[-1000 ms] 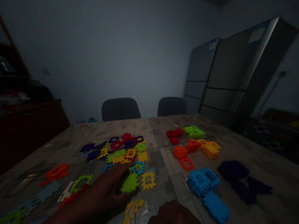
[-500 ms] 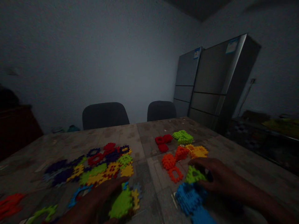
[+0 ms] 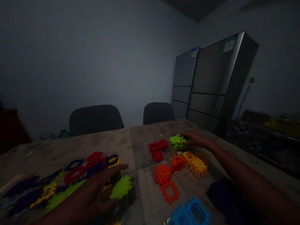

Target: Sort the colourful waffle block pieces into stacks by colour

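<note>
My left hand (image 3: 93, 190) is closed around a lime-green, toothed-edge plastic building piece (image 3: 121, 187), thumb below and index finger stretched along its far side. Something yellow shows under the palm, partly hidden. At the far right of the table, my right hand (image 3: 195, 139) has its fingertips on the lime-green pile (image 3: 177, 142), pinching a green piece at its right edge. The dim light blurs that piece into the pile. Left of this pile are red pieces (image 3: 157, 155); nearer lie orange pieces (image 3: 162, 174) and yellow pieces (image 3: 198, 166).
Blue pieces (image 3: 191, 212) lie at the front edge of view, with dark purple pieces (image 3: 221, 195) beneath my right forearm. Mixed colours, including red frames (image 3: 74, 174), spread across the left side. Two dark chairs (image 3: 96, 120) stand beyond the table (image 3: 138, 137).
My right hand has moved away from above the blue pieces to the far green pile, carrying a green triangular piece. My left hand has shifted forward with its green piece. The view has turned slightly.
</note>
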The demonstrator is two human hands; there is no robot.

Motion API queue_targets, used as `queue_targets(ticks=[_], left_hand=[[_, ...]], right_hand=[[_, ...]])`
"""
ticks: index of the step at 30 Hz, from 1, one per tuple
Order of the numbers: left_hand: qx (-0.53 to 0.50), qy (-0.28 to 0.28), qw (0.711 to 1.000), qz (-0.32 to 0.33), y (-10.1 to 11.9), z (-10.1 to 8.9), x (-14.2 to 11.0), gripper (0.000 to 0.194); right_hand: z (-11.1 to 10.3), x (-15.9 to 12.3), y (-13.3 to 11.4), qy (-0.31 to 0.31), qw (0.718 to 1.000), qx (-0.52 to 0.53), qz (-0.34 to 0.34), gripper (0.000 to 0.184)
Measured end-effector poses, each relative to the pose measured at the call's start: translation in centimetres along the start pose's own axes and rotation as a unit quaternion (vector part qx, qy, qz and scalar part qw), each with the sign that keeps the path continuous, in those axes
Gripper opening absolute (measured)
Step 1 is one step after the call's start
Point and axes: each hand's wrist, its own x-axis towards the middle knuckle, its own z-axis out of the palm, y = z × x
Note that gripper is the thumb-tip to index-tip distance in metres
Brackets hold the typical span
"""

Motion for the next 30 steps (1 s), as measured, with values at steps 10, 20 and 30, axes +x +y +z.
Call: queue_targets(ticks=[10, 20, 30], left_hand=[[-0.005, -0.028, 1.0, -0.007, -0.3, 2.3, 4.1, 0.067], [-0.015, -0.02, 1.0, -0.014, -2.3, 4.0, 3.9, 0.069], [0.006, -0.007, 0.999, 0.038, 1.6, 3.3, 6.7, 0.082]], right_hand=[[1.7, 2.3, 0.9, -0.075, 0.997, -0.034, 0.003, 0.03], [1.9, 2.4, 1.0, -0.08, 0.996, -0.041, 0.013, 0.029], [-0.1, 1.2, -0.9, 0.03, 0.995, 0.092, 0.01, 0.022]])
